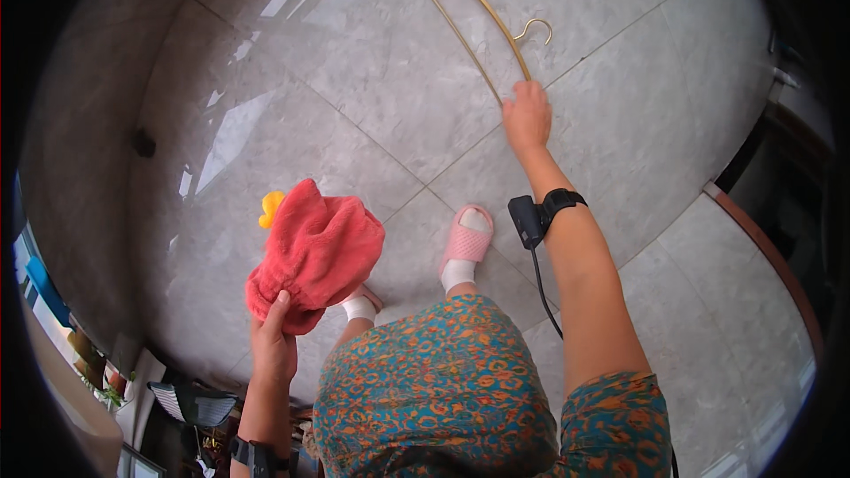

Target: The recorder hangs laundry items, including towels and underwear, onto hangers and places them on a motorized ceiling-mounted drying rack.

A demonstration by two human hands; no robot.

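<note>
My left hand grips a coral-red plush cloth, thumb on top of its gathered lower part. A small yellow piece shows at the cloth's upper left edge. Out in front, my right hand is closed around one end of a gold-coloured clothes hanger. The hanger has a curved flat bar, a thin straight rod and a hook that points right. Its far end reaches to the top of the view. The fingertips of my right hand are slightly blurred, and the held end is hidden by them.
Grey floor tiles lie below. My feet wear white socks and pink slippers. A dark spot is on the left. A reddish-brown edge curves along the right. Lower left are a plant and a dark-and-striped object.
</note>
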